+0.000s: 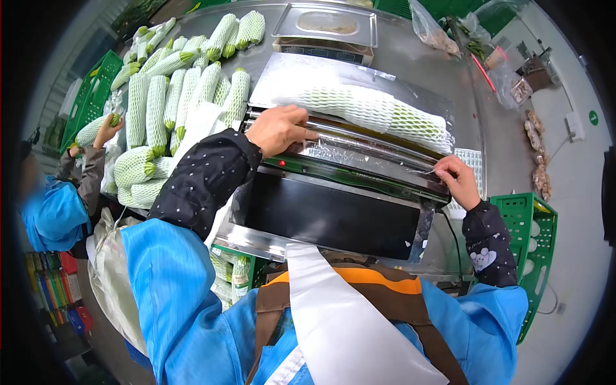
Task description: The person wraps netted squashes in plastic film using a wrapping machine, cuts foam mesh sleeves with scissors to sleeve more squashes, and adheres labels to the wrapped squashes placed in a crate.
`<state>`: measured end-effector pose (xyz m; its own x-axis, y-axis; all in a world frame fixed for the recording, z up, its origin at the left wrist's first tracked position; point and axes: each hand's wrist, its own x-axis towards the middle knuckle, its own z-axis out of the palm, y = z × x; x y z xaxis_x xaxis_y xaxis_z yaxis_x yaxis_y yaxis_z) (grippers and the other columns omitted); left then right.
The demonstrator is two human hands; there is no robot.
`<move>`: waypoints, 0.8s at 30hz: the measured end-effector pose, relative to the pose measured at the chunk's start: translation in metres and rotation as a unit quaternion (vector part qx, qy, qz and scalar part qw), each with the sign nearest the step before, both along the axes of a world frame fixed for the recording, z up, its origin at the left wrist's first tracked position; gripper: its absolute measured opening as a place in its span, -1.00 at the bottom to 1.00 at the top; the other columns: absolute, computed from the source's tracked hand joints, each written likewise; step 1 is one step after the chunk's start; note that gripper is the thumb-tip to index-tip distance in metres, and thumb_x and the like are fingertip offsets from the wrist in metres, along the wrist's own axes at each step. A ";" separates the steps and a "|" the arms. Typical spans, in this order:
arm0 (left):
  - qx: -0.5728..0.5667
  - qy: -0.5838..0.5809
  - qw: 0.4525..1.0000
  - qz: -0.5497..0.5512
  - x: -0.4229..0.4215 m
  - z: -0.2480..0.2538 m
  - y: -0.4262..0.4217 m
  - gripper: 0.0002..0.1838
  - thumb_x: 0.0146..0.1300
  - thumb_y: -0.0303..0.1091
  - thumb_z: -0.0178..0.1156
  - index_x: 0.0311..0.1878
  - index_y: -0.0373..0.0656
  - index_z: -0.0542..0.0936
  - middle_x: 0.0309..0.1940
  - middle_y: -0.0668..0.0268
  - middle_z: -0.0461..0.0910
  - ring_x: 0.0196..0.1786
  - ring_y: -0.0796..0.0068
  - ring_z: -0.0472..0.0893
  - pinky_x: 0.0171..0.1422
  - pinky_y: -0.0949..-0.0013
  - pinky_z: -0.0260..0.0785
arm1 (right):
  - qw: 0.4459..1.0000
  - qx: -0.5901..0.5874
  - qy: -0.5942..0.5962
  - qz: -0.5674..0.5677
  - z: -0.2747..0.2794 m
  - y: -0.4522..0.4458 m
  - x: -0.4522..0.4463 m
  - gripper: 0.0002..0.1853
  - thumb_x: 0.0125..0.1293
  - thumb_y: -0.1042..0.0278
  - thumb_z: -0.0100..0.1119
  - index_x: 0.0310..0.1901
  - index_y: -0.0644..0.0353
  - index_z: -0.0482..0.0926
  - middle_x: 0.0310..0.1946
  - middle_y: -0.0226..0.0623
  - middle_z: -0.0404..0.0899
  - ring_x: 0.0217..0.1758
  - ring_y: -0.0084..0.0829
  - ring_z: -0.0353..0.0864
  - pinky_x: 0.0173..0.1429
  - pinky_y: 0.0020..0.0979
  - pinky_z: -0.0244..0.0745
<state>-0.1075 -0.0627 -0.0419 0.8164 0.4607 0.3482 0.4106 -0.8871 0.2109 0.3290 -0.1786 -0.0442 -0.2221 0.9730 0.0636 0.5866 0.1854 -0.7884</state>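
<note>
A green vegetable in a white foam net (372,110) lies on the metal plate of a wrapping machine (333,186), behind its rollers. My left hand (281,131) is at the left end of the rollers, fingers bent together over the film there; what they pinch is too small to make out. At the right end, my right hand (457,179) has its thumb and forefinger closed on the edge of the clear film (420,171). The black front panel of the machine faces me.
Many netted vegetables (156,115) are piled on the left of the metal table. A scale with a steel tray (326,24) stands behind the machine. Green crates (526,237) are at right and left. At far left a co-worker (54,212) holds a netted vegetable (95,130).
</note>
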 end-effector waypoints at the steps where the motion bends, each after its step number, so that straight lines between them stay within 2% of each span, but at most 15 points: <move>1: -0.027 -0.038 0.999 0.012 0.000 -0.005 0.001 -0.76 0.01 -0.43 0.29 -0.19 -0.04 0.70 -0.26 0.33 0.56 -0.17 0.28 0.58 -0.10 0.27 0.44 | 0.999 -0.020 0.037 -0.011 0.000 0.000 -0.001 -0.94 0.27 0.55 0.12 -0.33 0.34 0.54 -0.22 -0.30 0.55 -0.38 -0.59 0.49 -0.29 -0.57 0.42; 3: -0.154 -0.112 0.981 0.027 -0.002 -0.017 0.002 -0.83 0.10 -0.44 0.28 -0.20 -0.14 0.70 -0.20 0.27 0.65 -0.19 0.28 0.65 -0.14 0.30 0.48 | 0.990 -0.065 0.116 -0.039 -0.002 -0.001 -0.006 -0.93 0.31 0.51 0.10 -0.30 0.32 0.54 -0.16 -0.32 0.55 -0.43 -0.63 0.47 -0.33 -0.59 0.40; 4: -0.252 -0.150 0.955 0.044 -0.006 -0.021 0.002 -0.86 0.21 -0.46 0.23 -0.17 -0.18 0.67 -0.24 0.24 0.69 -0.24 0.38 0.66 -0.16 0.36 0.48 | 0.981 -0.112 0.148 -0.052 0.000 -0.001 -0.001 -0.89 0.36 0.45 0.08 -0.25 0.31 0.54 -0.13 -0.30 0.56 -0.46 -0.63 0.48 -0.33 -0.59 0.39; 5: -0.376 -0.085 0.909 0.158 -0.006 0.002 -0.009 -0.86 0.32 -0.47 0.14 -0.16 -0.24 0.66 -0.34 0.26 0.69 -0.28 0.52 0.64 -0.21 0.42 0.47 | 0.974 -0.161 0.148 -0.065 0.008 -0.006 0.001 -0.85 0.39 0.41 0.06 -0.23 0.32 0.55 -0.17 -0.25 0.56 -0.44 -0.62 0.51 -0.32 -0.58 0.42; 7: -0.521 -0.129 0.824 0.182 -0.025 0.008 -0.017 -0.84 0.38 -0.49 0.05 -0.17 -0.33 0.61 -0.25 0.20 0.68 -0.28 0.53 0.63 -0.21 0.43 0.49 | 0.969 -0.183 0.159 -0.046 0.024 -0.025 0.006 -0.83 0.40 0.40 0.05 -0.22 0.35 0.55 -0.21 -0.22 0.56 -0.39 -0.58 0.57 -0.29 -0.55 0.46; 8: -0.557 -0.193 0.791 0.167 -0.034 0.008 -0.025 -0.84 0.39 -0.49 0.04 -0.18 -0.35 0.59 -0.20 0.16 0.66 -0.26 0.49 0.64 -0.18 0.43 0.50 | 0.967 -0.190 0.166 -0.037 0.032 -0.033 0.009 -0.84 0.40 0.41 0.04 -0.24 0.35 0.53 -0.24 -0.21 0.56 -0.26 -0.47 0.64 -0.15 -0.48 0.53; 9: -0.587 -0.255 0.754 0.149 -0.041 0.008 -0.031 -0.84 0.40 -0.50 0.02 -0.19 -0.37 0.57 -0.16 0.12 0.64 -0.24 0.45 0.64 -0.15 0.42 0.52 | 0.966 -0.170 0.188 -0.044 0.041 -0.037 0.012 -0.84 0.40 0.43 0.03 -0.25 0.35 0.53 -0.22 -0.19 0.56 -0.21 -0.42 0.64 -0.09 -0.44 0.54; 11: -0.563 -0.384 0.721 0.128 -0.044 0.014 -0.032 -0.86 0.42 -0.49 -0.03 -0.19 -0.32 0.51 -0.09 0.07 0.59 -0.11 0.33 0.66 0.02 0.34 0.51 | 0.964 -0.124 0.229 -0.053 0.064 -0.033 0.016 -0.85 0.41 0.46 0.01 -0.27 0.35 0.52 -0.19 -0.16 0.56 -0.11 -0.33 0.66 0.02 -0.37 0.56; 13: -0.545 -0.435 0.703 0.140 -0.037 0.029 -0.014 -0.88 0.42 -0.46 -0.01 -0.18 -0.29 0.50 -0.09 0.08 0.60 -0.08 0.32 0.66 0.05 0.32 0.52 | 0.962 -0.096 0.255 -0.027 0.092 -0.014 0.010 -0.86 0.40 0.45 0.02 -0.29 0.33 0.49 -0.19 -0.16 0.55 -0.03 -0.26 0.65 0.13 -0.29 0.54; 14: -0.543 -0.443 0.700 0.135 -0.027 0.039 -0.008 -0.87 0.44 -0.44 -0.02 -0.19 -0.27 0.49 -0.10 0.10 0.60 -0.08 0.34 0.66 0.07 0.37 0.53 | 0.967 -0.096 0.237 -0.015 0.100 -0.006 0.004 -0.86 0.40 0.43 0.04 -0.30 0.31 0.46 -0.20 -0.16 0.54 -0.06 -0.27 0.66 0.08 -0.32 0.57; 17: -0.557 -0.480 0.670 0.100 -0.027 0.035 0.002 -0.85 0.46 -0.43 -0.05 -0.19 -0.25 0.49 -0.09 0.11 0.59 -0.05 0.36 0.66 0.08 0.42 0.54 | 0.958 -0.109 0.254 -0.071 0.095 0.002 0.024 -0.85 0.41 0.40 0.04 -0.30 0.30 0.44 -0.15 -0.11 0.55 -0.10 -0.28 0.67 0.01 -0.37 0.61; 19: -0.622 -0.480 0.611 0.099 -0.021 0.024 -0.003 -0.86 0.50 -0.34 -0.13 -0.16 -0.17 0.38 0.03 -0.02 0.55 -0.03 0.28 0.67 0.04 0.38 0.57 | 0.922 -0.196 0.330 -0.057 0.079 0.002 0.016 -0.84 0.47 0.32 -0.06 -0.25 0.22 0.35 0.03 0.12 0.52 -0.07 -0.20 0.68 -0.08 -0.39 0.65; 21: -0.687 -0.423 0.586 0.073 -0.008 0.012 -0.005 -0.86 0.52 -0.31 -0.18 -0.15 -0.13 0.31 0.03 -0.08 0.55 -0.03 0.21 0.67 0.03 0.35 0.57 | 0.887 -0.259 0.381 -0.042 0.057 0.001 -0.005 -0.82 0.49 0.28 -0.09 -0.23 0.20 0.30 0.04 0.20 0.50 -0.08 -0.16 0.69 -0.14 -0.39 0.66; 22: -0.666 -0.416 0.610 0.106 -0.002 0.015 -0.008 -0.86 0.52 -0.29 -0.19 -0.14 -0.13 0.29 -0.17 -0.01 0.63 -0.18 0.23 0.70 -0.12 0.39 0.57 | 0.888 -0.228 0.395 -0.056 0.053 0.002 -0.009 -0.79 0.50 0.24 -0.09 -0.22 0.20 0.29 -0.08 0.22 0.55 -0.15 -0.14 0.71 -0.19 -0.40 0.67; 24: -0.626 -0.414 0.656 0.079 -0.007 0.027 0.003 -0.86 0.52 -0.27 -0.17 -0.13 -0.12 0.30 -0.32 0.06 0.63 -0.30 0.30 0.68 -0.24 0.43 0.53 | 0.916 -0.147 0.366 -0.075 0.061 0.008 -0.008 -0.80 0.50 0.23 -0.10 -0.21 0.19 0.29 -0.18 0.16 0.59 -0.20 -0.18 0.71 -0.21 -0.43 0.66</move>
<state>-0.1144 -0.0593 -0.0147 0.4936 0.8651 -0.0893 -0.2395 0.2340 0.9423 0.3215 -0.1702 0.0168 -0.0871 0.9879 -0.1281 -0.1182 -0.1379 -0.9834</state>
